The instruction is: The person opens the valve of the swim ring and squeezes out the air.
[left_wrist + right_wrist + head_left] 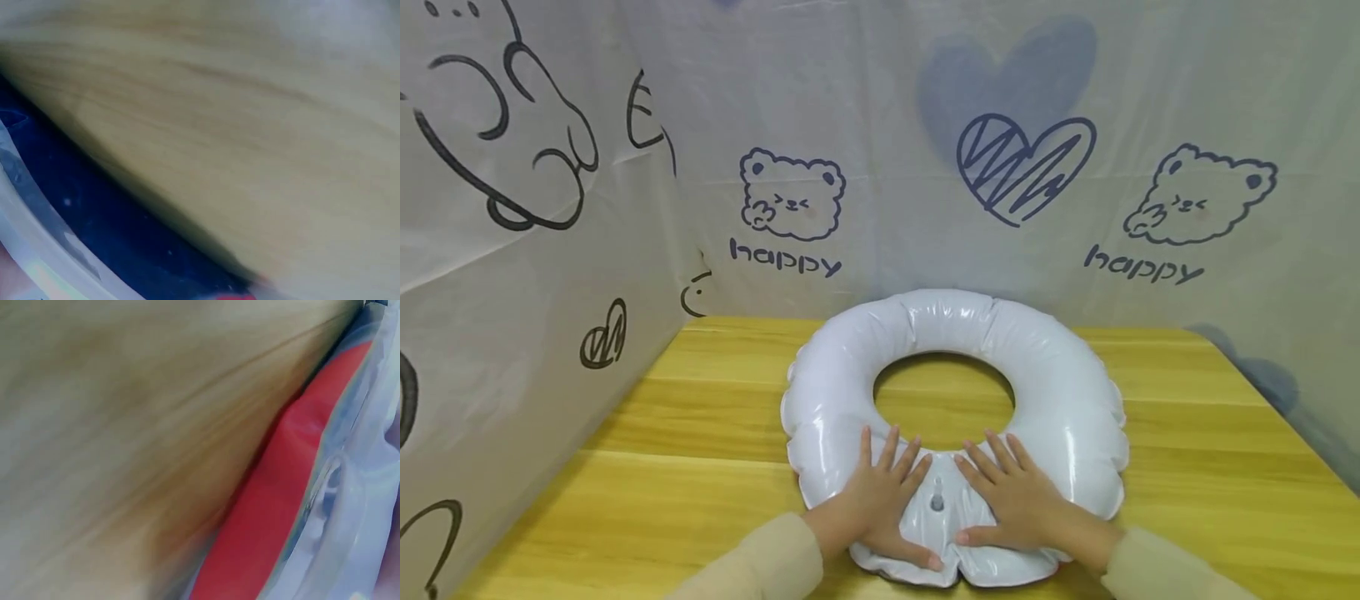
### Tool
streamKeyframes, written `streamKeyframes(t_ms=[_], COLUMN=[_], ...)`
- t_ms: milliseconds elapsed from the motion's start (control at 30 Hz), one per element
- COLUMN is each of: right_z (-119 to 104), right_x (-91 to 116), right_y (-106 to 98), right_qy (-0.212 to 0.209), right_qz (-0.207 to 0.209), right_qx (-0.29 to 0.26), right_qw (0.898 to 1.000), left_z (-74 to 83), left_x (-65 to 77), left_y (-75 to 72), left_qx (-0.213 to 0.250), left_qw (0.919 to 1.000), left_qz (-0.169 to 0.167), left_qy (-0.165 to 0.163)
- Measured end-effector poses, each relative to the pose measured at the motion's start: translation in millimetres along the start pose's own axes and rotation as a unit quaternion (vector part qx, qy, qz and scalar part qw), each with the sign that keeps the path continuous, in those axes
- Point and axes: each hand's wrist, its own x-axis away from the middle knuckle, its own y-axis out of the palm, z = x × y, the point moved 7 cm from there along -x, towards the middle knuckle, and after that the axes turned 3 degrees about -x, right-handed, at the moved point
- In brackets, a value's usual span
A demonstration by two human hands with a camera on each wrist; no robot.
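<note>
A white inflatable swim ring (1075,417) lies flat on the wooden table, its near part slacker and creased. Near its front sits a small clear valve (937,502). To the left of the valve, my left hand (883,500) presses on the ring with fingers spread. My right hand (1018,504) presses on the other side, fingers also spread. In the left wrist view the ring's underside (94,194) looks dark blue; in the right wrist view a red patch (275,487) shows below the white edge. Little of either hand appears in the wrist views.
The yellow wood-grain table (700,417) extends on both sides of the ring. White cloth (895,242) printed with bears, hearts and "happy" hangs behind it, with more cloth (512,333) along the left. The table's right edge (1292,425) slants towards me.
</note>
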Motion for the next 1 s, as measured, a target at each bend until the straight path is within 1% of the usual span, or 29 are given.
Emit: streamKeyframes(t_ms=[100,200,267,333,367,433,500,567,600,667,733,833,900,933,1000], right_z=[2.6,3.7,2.7,0.5,-0.6,-3.8,-5.8,-7.6,-8.8,-11.0,-13.6,-17.3,-19.9,-21.0,-22.4], right_x=[2.5,5.7,7.8,9.9,10.9,13.7,15.9,18.1,19.1,20.0,20.2,17.3,13.8,11.9,7.7], right_y=[-0.4,-2.1,-5.8,-10.4,-12.5,-17.4,-19.5,-21.5,-22.7,-25.1,-28.1,-28.7,-26.3,-23.9,-17.0], right_qy=[0.005,0.0,-0.015,-0.036,-0.045,-0.066,-0.079,-0.084,-0.085,-0.083,-0.078,-0.067,-0.058,-0.053,-0.043], right_qz=[0.011,0.039,0.074,0.119,0.14,0.191,0.219,0.236,0.242,0.24,0.231,0.194,0.166,0.151,0.117], right_qx=[-0.039,-0.049,-0.024,0.028,0.052,0.102,0.129,0.144,0.15,0.151,0.129,0.063,0.017,-0.005,-0.047], right_qw=[0.999,0.998,0.997,0.992,0.988,0.974,0.964,0.957,0.955,0.955,0.961,0.977,0.984,0.987,0.991], left_z=[-1.9,-4.5,-6.6,-9.1,-10.5,-13.6,-16.1,-17.3,-17.5,-17.5,-17.6,-20.0,-22.9,-24.2,-26.2], left_x=[0.2,1.7,3.3,5.3,6.4,8.9,11.2,13.2,14.2,15.8,18.0,21.2,22.7,22.6,22.2], left_y=[2.0,1.6,-0.6,-4.1,-6.0,-10.7,-14.5,-16.9,-18.2,-20.1,-22.8,-26.5,-26.3,-24.8,-19.1], left_qx=[0.042,0.079,0.102,0.123,0.135,0.165,0.195,0.217,0.221,0.212,0.186,0.144,0.125,0.117,0.119], left_qw=[0.9989,0.9959,0.9929,0.9889,0.9862,0.9792,0.9715,0.9651,0.9634,0.9643,0.9681,0.9737,0.9769,0.9791,0.9825], left_qz=[0.018,0.037,0.055,0.076,0.087,0.109,0.125,0.136,0.141,0.146,0.155,0.167,0.167,0.162,0.141], left_qy=[0.01,0.02,0.028,0.035,0.039,0.044,0.048,0.054,0.057,0.062,0.065,0.058,0.046,0.039,0.026])
